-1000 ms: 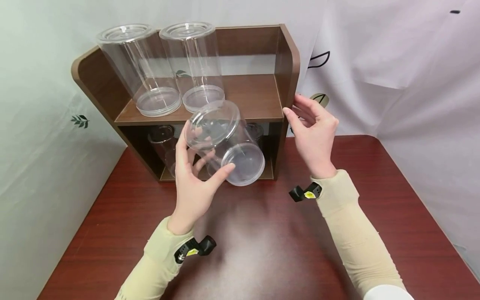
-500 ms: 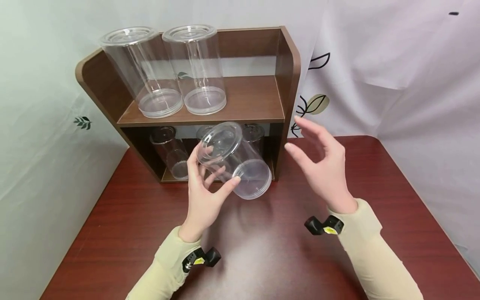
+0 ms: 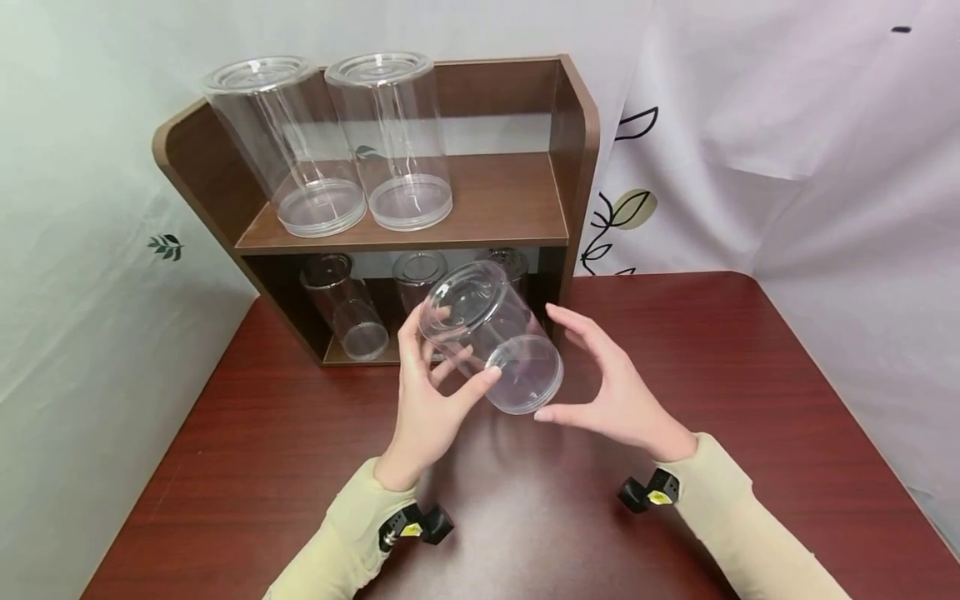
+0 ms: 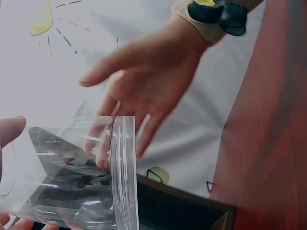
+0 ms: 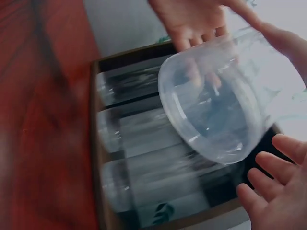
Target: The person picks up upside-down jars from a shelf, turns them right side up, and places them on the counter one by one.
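A clear plastic jar [image 3: 495,333] is held tilted above the table, in front of the shelf. My left hand [image 3: 435,400] grips it from the left, thumb on the near side and fingers behind. Around the jar's lower right end my right hand [image 3: 615,392] is spread, thumb tip right at the rim and fingers apart. In the left wrist view the right hand [image 4: 148,81] shows with fingers extended beyond the jar's ridged end [image 4: 124,172]. The right wrist view shows the jar's round end [image 5: 211,105] between both hands.
A brown two-tier shelf [image 3: 510,192] stands at the back of the red-brown table [image 3: 300,450]. Two tall clear jars [image 3: 258,125] stand on its upper tier. Below are smaller jars [image 3: 345,308]. White cloth [image 3: 825,167] hangs behind.
My right hand has left the shelf's right side and come down and left to the jar. My left hand has moved the jar right and down, away from the shelf.
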A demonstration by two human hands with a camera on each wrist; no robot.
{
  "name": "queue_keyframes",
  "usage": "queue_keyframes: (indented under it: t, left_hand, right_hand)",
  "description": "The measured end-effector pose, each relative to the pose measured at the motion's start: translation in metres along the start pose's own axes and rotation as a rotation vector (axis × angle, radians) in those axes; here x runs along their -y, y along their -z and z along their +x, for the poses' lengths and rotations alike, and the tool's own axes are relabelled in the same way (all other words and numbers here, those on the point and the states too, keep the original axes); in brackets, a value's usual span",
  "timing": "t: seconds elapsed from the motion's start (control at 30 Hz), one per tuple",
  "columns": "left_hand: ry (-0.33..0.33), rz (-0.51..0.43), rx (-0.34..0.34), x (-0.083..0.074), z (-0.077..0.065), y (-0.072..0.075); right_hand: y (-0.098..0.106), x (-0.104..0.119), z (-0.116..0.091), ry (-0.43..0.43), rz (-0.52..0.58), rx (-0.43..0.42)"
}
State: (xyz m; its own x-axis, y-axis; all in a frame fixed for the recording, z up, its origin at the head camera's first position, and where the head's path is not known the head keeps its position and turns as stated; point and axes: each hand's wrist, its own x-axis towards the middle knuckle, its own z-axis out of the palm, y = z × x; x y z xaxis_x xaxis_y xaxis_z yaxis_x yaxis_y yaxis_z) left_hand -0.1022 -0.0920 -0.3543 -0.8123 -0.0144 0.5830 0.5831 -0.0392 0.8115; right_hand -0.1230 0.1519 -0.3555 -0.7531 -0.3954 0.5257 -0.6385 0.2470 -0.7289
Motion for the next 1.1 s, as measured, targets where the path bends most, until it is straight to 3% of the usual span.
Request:
queue_keyframes:
  t: [0.2,0.3,0.5,0.67,0.9,1.1]
  left_hand:
    - [0.049,-0.091,0.011,0.009,-0.01,-0.012]
    - [0.067,-0.135,0.009,0.012,-0.013,-0.016]
    - [0.084,-0.186,0.018,0.016,-0.015,-0.02]
    - [0.084,-0.144,0.034,0.021,-0.013,-0.015]
    - [0.111,-0.071,0.068,0.027,-0.012,-0.004]
    - [0.107,-0.006,0.073,0.03,-0.012,0.007]
  right_hand:
    - [-0.005,-0.021,-0.014,-0.099,0.029,0.067]
    - [-0.006,-0.027,-0.017,-0.108,0.049,0.066]
    - [-0.004,-0.006,-0.015,-0.094,0.11,0.047]
    - [-0.001,0.003,-0.015,-0.126,0.143,0.03]
    - [0.003,-0.021,-0.022,-0.145,0.155,-0.043]
    - [0.012,-0.024,-0.025,-0.124,0.18,-0.084]
